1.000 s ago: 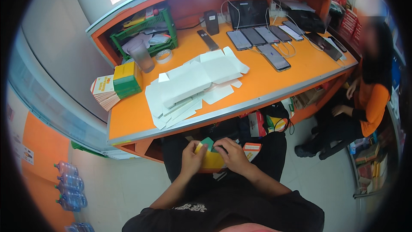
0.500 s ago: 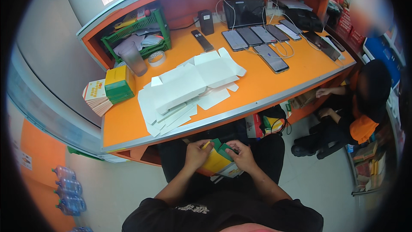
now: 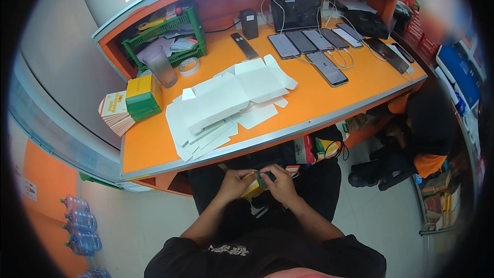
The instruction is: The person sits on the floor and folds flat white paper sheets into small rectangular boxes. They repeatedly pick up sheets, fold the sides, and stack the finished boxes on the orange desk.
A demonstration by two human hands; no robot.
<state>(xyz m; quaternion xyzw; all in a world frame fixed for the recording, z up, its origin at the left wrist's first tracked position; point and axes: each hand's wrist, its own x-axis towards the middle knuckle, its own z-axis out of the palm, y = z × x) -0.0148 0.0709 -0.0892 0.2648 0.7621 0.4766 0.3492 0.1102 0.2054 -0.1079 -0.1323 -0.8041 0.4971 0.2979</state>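
Above my lap, a small yellow and green folding carton (image 3: 253, 189) is between my two hands, just in front of the counter's edge. My left hand (image 3: 235, 184) grips its yellow side with the fingers closed. My right hand (image 3: 279, 184) pinches the green flaps at its top. Much of the carton is covered by my fingers. On the orange counter (image 3: 278, 108) lies a loose pile of flat carton blanks (image 3: 216, 105), white side up. To their left rests a row of flattened yellow and green cartons (image 3: 144, 92), fanned out at the near end.
Several phones (image 3: 327, 69) with cables lie on the counter's right side. A frosted cup (image 3: 161, 69), a tape roll (image 3: 189, 67) and green trays (image 3: 177, 38) stand at the left. A person in black and orange (image 3: 429, 128) sits at the right; water bottles (image 3: 81, 224) stand on the floor.
The carton has tipped, so less of its printed side shows, and both hands have moved slightly closer together around it. The person at the right has leaned toward the counter.
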